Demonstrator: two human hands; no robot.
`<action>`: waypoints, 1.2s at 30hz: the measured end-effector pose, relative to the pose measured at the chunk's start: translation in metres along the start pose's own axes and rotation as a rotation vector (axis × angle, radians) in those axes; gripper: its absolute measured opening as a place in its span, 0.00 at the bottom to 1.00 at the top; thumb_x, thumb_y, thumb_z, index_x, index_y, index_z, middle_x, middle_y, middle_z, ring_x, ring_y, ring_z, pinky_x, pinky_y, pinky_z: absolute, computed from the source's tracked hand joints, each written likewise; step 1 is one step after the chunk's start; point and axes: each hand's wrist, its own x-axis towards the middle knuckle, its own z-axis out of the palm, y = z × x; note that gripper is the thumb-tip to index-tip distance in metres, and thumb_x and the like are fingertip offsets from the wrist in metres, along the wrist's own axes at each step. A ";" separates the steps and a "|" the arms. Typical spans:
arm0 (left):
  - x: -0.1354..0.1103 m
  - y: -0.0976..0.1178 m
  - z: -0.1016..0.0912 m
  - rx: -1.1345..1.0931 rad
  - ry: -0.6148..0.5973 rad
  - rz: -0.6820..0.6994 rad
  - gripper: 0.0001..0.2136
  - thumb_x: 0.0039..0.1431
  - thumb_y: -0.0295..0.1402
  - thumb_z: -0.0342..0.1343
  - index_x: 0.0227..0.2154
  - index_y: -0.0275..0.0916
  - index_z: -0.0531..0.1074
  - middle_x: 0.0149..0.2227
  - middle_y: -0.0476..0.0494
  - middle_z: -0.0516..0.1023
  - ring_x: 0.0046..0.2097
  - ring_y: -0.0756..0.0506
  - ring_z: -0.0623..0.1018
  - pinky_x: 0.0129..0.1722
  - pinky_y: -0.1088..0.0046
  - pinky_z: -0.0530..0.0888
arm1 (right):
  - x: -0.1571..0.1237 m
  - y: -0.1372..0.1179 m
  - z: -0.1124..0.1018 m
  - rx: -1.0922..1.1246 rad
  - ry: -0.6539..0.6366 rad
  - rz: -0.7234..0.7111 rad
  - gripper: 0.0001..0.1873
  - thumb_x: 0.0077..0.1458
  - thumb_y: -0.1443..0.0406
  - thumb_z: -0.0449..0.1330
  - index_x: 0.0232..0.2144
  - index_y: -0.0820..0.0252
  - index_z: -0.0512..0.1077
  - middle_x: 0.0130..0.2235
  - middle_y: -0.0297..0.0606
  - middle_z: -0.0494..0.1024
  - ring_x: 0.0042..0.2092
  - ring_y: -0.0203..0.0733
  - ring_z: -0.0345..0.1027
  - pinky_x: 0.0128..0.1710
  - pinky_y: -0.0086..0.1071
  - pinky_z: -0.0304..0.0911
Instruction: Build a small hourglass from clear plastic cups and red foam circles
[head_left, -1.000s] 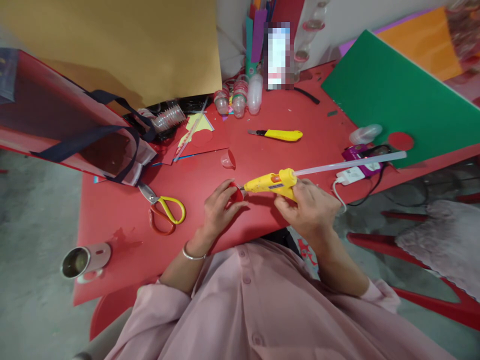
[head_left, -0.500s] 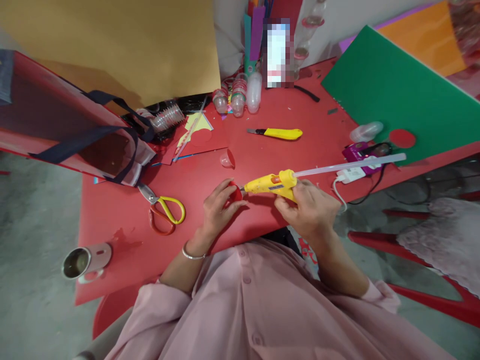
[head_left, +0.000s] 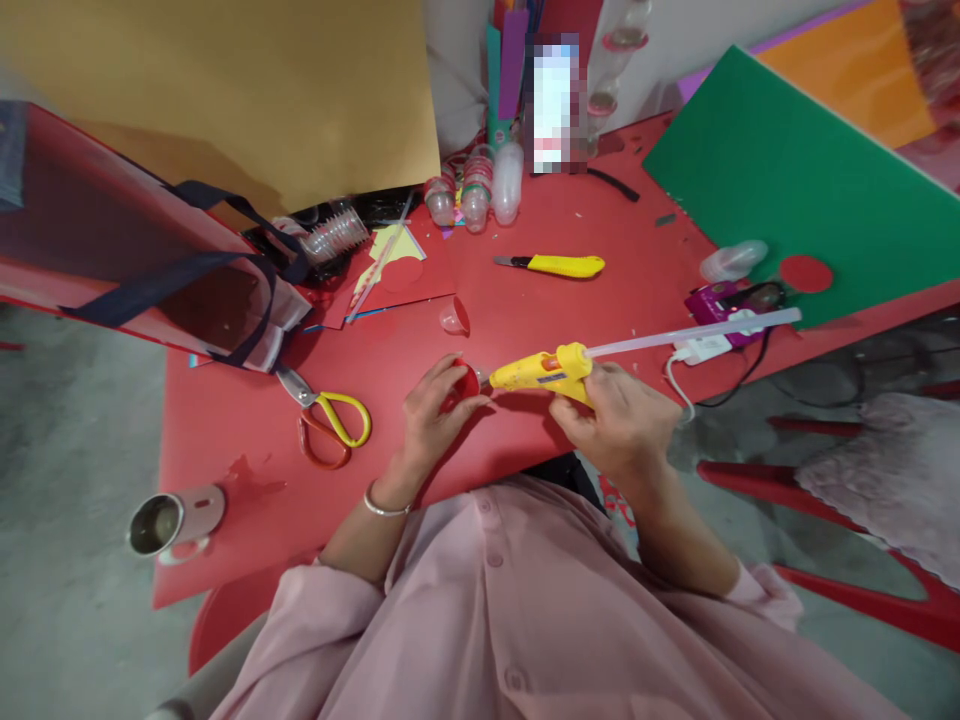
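Note:
My right hand (head_left: pixel 619 410) is wrapped round the handle of a yellow glue gun (head_left: pixel 536 371). A long translucent glue stick (head_left: pixel 697 330) sticks out of its back end toward the right. My left hand (head_left: pixel 435 408) is closed on a small clear plastic cup (head_left: pixel 470 381) with a red rim or face, partly hidden by the fingers. The gun's nozzle is at the cup's right side; whether they touch I cannot tell. Just behind my left hand, another small cup (head_left: pixel 454 317) with a red face lies on its side on the red table (head_left: pixel 525 310).
A yellow utility knife (head_left: pixel 564 266) lies mid-table, and scissors (head_left: pixel 330 420) lie at left. A metal mug (head_left: pixel 176 522) stands near the front left edge. Stacked cups (head_left: pixel 476 195) are at the back. A green board (head_left: pixel 810 190) and a purple power adapter (head_left: pixel 724 312) occupy the right.
My left hand has shifted slightly left with the cup, turning it a little. The glue gun stays almost in place, its glue stick end slightly farther left.

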 end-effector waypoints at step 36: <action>0.003 0.001 0.001 -0.082 0.043 -0.027 0.24 0.55 0.42 0.74 0.53 0.42 0.78 0.53 0.34 0.84 0.56 0.37 0.84 0.51 0.58 0.85 | -0.003 -0.001 0.001 0.025 0.020 -0.005 0.12 0.59 0.66 0.60 0.45 0.60 0.75 0.29 0.36 0.79 0.28 0.41 0.69 0.29 0.35 0.58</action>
